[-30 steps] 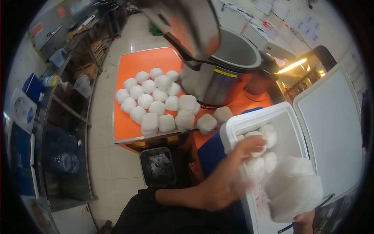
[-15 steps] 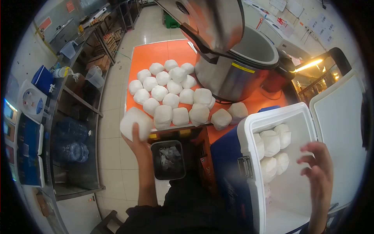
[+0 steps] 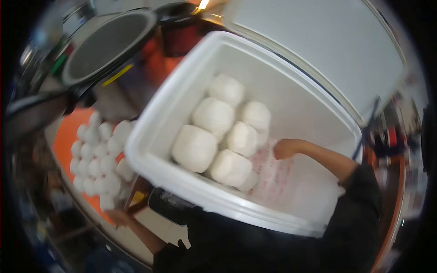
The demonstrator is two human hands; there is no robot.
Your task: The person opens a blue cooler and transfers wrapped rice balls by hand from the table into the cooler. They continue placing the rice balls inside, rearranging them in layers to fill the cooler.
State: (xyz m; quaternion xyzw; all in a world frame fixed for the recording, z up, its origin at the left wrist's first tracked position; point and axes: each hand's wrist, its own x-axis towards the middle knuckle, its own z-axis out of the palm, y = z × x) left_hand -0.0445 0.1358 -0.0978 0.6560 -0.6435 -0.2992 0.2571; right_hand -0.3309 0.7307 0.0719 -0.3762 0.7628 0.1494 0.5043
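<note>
My left hand (image 3: 117, 217), blurred at the lower left, has its fingers on a white faceted ball (image 3: 108, 201) that looks like a trimmed coconut. Past it, several similar white coconuts (image 3: 94, 168) lie close together on the orange table (image 3: 68, 132). My right hand (image 3: 285, 149) is down inside the white-lined cooler box (image 3: 150, 157), fingers curled and partly hidden, just above a plastic sheet with red print (image 3: 275, 175). Beside it, on the left of the cooler, several white coconuts (image 3: 214, 113) are piled.
The cooler's lid (image 3: 318, 41) stands open at its far side. A large pot (image 3: 109, 45) with a grey interior is at the upper left, its lid (image 3: 38, 111) tilted open. A dark bin (image 3: 170, 204) is beside the cooler.
The view has swung right and closer over the cooler. My right hand has gone from above the cooler down into it. My left hand stays by the orange table with the coconut.
</note>
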